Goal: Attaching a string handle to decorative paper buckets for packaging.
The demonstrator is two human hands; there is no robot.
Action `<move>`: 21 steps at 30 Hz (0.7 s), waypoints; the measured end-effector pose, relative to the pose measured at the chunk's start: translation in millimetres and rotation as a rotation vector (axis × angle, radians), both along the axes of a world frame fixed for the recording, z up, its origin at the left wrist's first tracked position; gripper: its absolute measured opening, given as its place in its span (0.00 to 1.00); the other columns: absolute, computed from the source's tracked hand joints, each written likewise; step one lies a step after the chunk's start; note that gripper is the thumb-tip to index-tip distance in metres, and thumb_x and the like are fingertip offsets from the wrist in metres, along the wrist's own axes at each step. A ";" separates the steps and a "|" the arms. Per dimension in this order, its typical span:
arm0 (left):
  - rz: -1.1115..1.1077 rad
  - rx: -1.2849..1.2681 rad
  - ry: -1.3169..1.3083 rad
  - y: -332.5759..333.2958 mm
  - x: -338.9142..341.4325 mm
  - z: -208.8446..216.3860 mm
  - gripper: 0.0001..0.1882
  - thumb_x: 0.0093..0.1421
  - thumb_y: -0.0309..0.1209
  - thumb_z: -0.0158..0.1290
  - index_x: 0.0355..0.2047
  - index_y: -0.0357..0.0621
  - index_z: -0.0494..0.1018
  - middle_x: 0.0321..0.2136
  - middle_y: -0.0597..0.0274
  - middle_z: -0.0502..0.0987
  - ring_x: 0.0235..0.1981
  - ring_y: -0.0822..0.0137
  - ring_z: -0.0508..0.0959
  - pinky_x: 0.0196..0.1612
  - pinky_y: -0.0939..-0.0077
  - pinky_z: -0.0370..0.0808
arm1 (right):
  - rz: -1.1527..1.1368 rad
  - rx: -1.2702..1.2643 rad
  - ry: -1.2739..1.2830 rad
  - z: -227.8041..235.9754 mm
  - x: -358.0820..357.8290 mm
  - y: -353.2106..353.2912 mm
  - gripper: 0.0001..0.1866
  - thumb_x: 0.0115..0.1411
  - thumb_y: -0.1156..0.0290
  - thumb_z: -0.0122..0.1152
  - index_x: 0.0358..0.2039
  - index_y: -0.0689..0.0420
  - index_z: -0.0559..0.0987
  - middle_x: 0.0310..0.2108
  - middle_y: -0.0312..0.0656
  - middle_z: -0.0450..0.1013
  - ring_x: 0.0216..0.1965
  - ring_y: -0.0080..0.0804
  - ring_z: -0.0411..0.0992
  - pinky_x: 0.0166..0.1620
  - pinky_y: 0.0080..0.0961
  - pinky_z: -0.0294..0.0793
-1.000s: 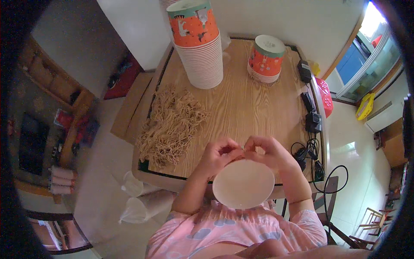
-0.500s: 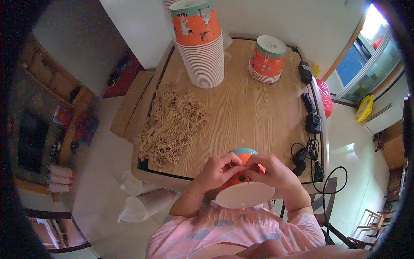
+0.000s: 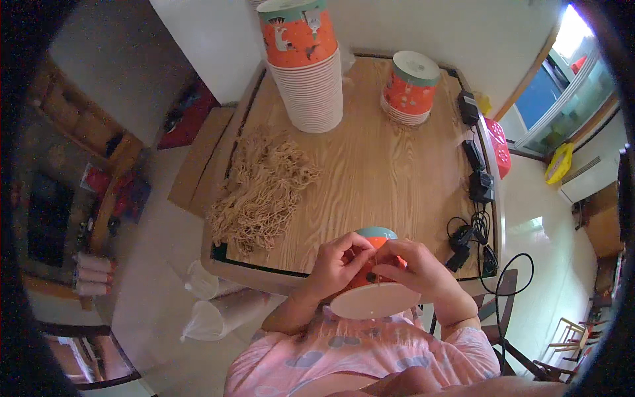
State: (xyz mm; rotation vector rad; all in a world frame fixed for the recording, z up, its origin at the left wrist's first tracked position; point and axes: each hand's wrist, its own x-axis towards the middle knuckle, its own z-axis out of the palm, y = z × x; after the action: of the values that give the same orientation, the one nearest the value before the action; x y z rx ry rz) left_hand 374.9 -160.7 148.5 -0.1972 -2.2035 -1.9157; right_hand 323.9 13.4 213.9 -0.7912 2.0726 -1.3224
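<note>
Hands: left hand (image 3: 338, 266) and right hand (image 3: 417, 266) meet in front of the chest, fingertips almost touching. Left thumb and forefinger look pinched on a thin strand (image 3: 378, 272); it's tiny, so not certain. Right fingers are curled in at the same spot; can't tell whether they grip the strand, the tub or neither.

Paper tub (image 3: 375, 303), orange with a teal base band, sits right under and between the hands, at the near table edge. Long axis runs away from the person: white mouth toward the chest, base toward the table, showing just past the fingertips. Neither hand is clearly nearer; both are at its upper side, left and right. What supports it from below is hidden.

Ahead and left on the table (image 3: 370, 178): loose heap of tan twine (image 3: 264, 192), well apart from the hands. Behind it, a tall stack of matching tubs (image 3: 305, 79), mouths down; far right, a short stack (image 3: 410, 89), also mouths down. Right edge: black adapters (image 3: 468, 108) and tangled cables (image 3: 473, 238). Floor at left: clear plastic bags (image 3: 225, 321).

Labels: animal prints on the tubs, faint marks on the short stack's base. No writing legible, no brand readable.
</note>
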 end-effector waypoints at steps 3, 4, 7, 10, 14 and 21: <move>-0.037 -0.026 -0.015 -0.7 3.0 4.4 0.04 0.55 0.25 0.54 0.29 0.40 0.71 0.22 0.65 0.73 0.21 0.77 0.72 0.24 0.81 0.70 | 0.016 -0.022 0.080 -5.9 1.4 1.4 0.08 0.51 0.71 0.61 0.30 0.60 0.77 0.25 0.42 0.72 0.26 0.33 0.70 0.30 0.28 0.69; -0.036 -0.025 -0.015 -1.0 3.1 4.1 0.04 0.55 0.25 0.54 0.29 0.40 0.71 0.22 0.65 0.73 0.21 0.77 0.72 0.24 0.81 0.70 | 0.009 -0.051 0.125 -7.9 1.8 1.9 0.06 0.49 0.73 0.62 0.27 0.61 0.77 0.22 0.39 0.71 0.24 0.29 0.67 0.28 0.25 0.66; -0.063 -0.011 -0.017 -2.2 3.5 4.8 0.04 0.54 0.25 0.55 0.28 0.40 0.70 0.22 0.65 0.73 0.21 0.78 0.72 0.24 0.82 0.70 | 0.006 -0.026 0.109 -5.9 1.6 4.5 0.06 0.49 0.73 0.63 0.27 0.60 0.77 0.22 0.40 0.71 0.23 0.29 0.67 0.28 0.25 0.66; -0.140 -0.037 -0.010 -4.6 2.7 9.6 0.04 0.53 0.24 0.55 0.29 0.40 0.71 0.23 0.64 0.73 0.23 0.76 0.73 0.26 0.81 0.70 | 0.020 0.066 0.025 -5.0 -0.9 8.5 0.09 0.51 0.70 0.61 0.30 0.60 0.77 0.27 0.46 0.74 0.28 0.39 0.73 0.32 0.31 0.72; -0.175 -0.064 -0.001 -4.8 0.2 12.5 0.06 0.52 0.23 0.56 0.30 0.39 0.72 0.25 0.61 0.74 0.25 0.71 0.75 0.28 0.78 0.71 | -0.008 0.058 0.102 -5.0 -4.0 9.3 0.09 0.50 0.70 0.62 0.30 0.60 0.76 0.26 0.45 0.74 0.28 0.37 0.73 0.32 0.31 0.72; -0.171 -0.126 -0.013 -6.3 -2.8 12.4 0.04 0.52 0.22 0.55 0.29 0.38 0.72 0.25 0.60 0.74 0.26 0.70 0.75 0.29 0.78 0.72 | 0.011 0.026 0.023 -3.1 -2.6 11.6 0.08 0.52 0.70 0.61 0.30 0.60 0.77 0.25 0.41 0.74 0.27 0.30 0.72 0.32 0.28 0.71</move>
State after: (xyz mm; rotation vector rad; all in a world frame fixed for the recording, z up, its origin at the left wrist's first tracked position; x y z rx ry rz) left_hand 372.1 -167.0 161.0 -0.4072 -2.3881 -1.8661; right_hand 321.4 25.0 210.8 -0.8094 2.0963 -1.2834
